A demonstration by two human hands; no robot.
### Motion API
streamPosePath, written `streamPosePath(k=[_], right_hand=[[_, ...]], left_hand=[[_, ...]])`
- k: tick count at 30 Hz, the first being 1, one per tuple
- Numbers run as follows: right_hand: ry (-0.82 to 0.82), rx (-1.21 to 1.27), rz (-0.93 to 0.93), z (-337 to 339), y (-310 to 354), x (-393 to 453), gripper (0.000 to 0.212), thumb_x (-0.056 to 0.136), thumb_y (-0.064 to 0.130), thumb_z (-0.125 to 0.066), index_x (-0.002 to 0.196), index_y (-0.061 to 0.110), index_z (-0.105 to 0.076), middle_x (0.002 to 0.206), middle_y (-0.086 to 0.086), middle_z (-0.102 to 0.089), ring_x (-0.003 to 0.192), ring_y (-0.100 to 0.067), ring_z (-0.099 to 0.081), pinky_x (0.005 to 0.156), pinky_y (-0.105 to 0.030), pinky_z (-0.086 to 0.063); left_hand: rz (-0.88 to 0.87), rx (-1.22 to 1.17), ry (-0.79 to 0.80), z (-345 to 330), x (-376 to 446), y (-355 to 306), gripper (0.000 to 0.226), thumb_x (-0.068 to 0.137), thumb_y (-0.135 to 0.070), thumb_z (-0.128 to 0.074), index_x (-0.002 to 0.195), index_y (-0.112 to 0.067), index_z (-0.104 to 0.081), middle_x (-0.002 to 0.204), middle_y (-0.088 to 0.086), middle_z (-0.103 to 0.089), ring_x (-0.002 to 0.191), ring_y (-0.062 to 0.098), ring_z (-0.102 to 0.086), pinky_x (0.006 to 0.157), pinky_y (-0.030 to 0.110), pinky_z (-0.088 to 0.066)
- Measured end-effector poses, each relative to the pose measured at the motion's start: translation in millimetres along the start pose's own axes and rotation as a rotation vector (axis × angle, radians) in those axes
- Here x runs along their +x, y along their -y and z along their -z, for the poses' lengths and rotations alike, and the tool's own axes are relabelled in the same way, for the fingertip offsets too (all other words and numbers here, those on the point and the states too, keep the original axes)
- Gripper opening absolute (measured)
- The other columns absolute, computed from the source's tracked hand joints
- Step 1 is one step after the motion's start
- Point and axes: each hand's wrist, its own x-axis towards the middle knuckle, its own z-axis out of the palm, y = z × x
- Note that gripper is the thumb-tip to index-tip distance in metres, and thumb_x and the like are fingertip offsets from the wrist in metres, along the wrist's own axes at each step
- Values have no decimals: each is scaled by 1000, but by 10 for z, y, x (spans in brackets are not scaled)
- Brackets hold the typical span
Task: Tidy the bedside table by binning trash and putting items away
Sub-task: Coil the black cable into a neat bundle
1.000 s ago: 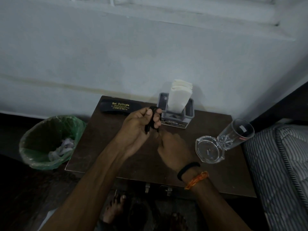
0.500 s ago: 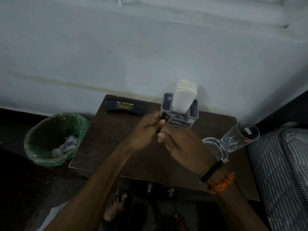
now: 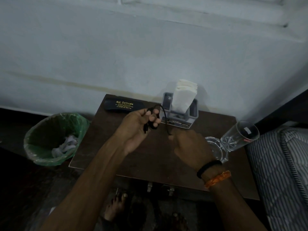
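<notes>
Over the dark brown bedside table [image 3: 103,147], my left hand [image 3: 140,125] grips a coiled black cable [image 3: 164,117] with its fingers curled round the loops. One strand arcs rightwards and down to my right hand [image 3: 188,144], which pinches the cable's free end at its fingertips. A plug end hangs below my left fingers. Behind the hands stands a grey holder [image 3: 191,114] with white paper napkins [image 3: 183,95]. A black spectacle case [image 3: 120,105] lies at the table's back left.
A green-lined bin [image 3: 41,152] with crumpled trash stands on the floor to the left of the table. A glass ashtray [image 3: 218,150] and a tumbler lying on its side [image 3: 240,137] sit at the table's right. A striped mattress [image 3: 283,172] borders the right side.
My hands have drawn apart: the right hand has moved down and right, pulling a strand of cable out from the bundle in my left hand. The camera shifted slightly.
</notes>
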Motion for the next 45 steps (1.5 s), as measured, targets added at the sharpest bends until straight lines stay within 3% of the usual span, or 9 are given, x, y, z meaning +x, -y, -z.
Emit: streamPosePath(k=[9,15,19,26,31,35,39,42,45], right_hand=[[14,-66,-92,-161,79,61,26,90,18,-46,113,20,-57,99,-11,-68,92,-37,-66,65,-38,-45],[-35,-54,-51,-134,253,-16,22,94,25,-40,101,19,-60,88,-9,-65,82,-35,-64,61,-35,-38],[33,-20,61,-48,454,-76,23,97,28,-40,102,17,-60,91,-8,-65,82,-29,-63,62,-31,-32],[48,28,180,106,486,-73,22,102,31,-39,101,18,-57,89,-5,-65,76,-25,-60,60,-32,-34],[-62,148,245,213,173,-19,15,101,21,-45,97,16,-59,78,7,-56,67,-16,-52,61,-38,-46],[-265,171,227,198,-19,39,24,99,25,-47,84,20,-65,76,12,-58,66,-7,-52,61,-26,-43],[-402,206,184,184,-107,73,23,96,29,-54,93,16,-72,88,0,-70,79,-15,-65,73,-29,-53],[-442,195,142,160,-155,78,13,93,24,-64,96,17,-74,93,1,-71,84,-13,-65,76,-26,-52],[-470,181,133,131,-174,87,11,91,23,-68,96,18,-75,95,2,-72,84,-12,-65,76,-24,-51]], left_hand=[[165,-238,337,-46,-121,-89,32,92,7,-27,107,4,-55,71,5,-46,74,20,-54,70,23,-53],[-75,-90,45,-26,-30,-54,26,102,-3,-36,101,-1,-62,70,3,-53,75,17,-56,75,27,-46],[-179,131,-33,-59,-10,23,21,103,-6,-40,101,-4,-61,69,1,-54,75,15,-61,75,26,-50],[-251,359,-36,-77,2,131,17,101,-5,-44,106,-2,-60,80,7,-66,109,27,-66,101,36,-50],[-187,637,71,-59,28,219,18,101,-7,-47,110,-1,-62,96,13,-69,99,27,-67,92,42,-51],[-106,729,217,-131,-15,223,26,103,-9,-39,92,-7,-62,77,9,-63,76,13,-61,78,28,-46],[-95,639,243,-152,-31,235,35,105,-10,-31,87,-4,-60,66,15,-58,69,20,-61,71,29,-49],[55,567,219,-202,71,245,45,105,-28,-29,83,-4,-59,52,0,-62,55,13,-63,64,31,-48],[68,582,299,-214,17,249,25,90,-22,-48,92,0,-60,66,-2,-66,63,17,-62,63,26,-49]])
